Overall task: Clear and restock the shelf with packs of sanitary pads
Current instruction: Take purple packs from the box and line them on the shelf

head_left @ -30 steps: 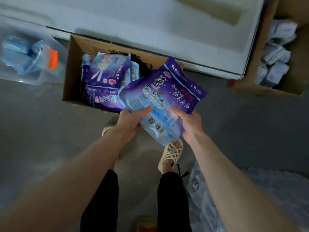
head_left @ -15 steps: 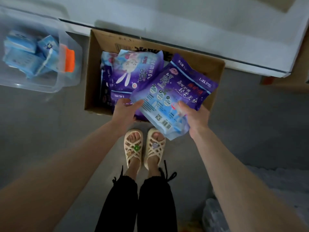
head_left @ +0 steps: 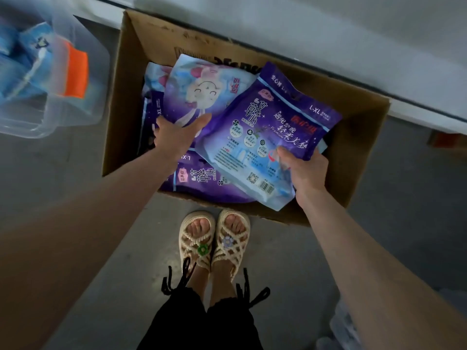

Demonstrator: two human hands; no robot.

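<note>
Your right hand [head_left: 307, 170] grips the purple pack [head_left: 267, 130] at its lower right edge, thumb on top, holding it tilted over the cardboard box [head_left: 121, 102]. The pack reads "L-XL" and "Premium", with a QR code and a barcode near its pale blue end. Your left hand [head_left: 174, 137] is spread out, grasping nothing, over the other packs [head_left: 202, 94] lying in the box, one showing a cartoon face. Left of the box, a clear bin [head_left: 83, 114] holds blue packs [head_left: 25, 59].
</note>
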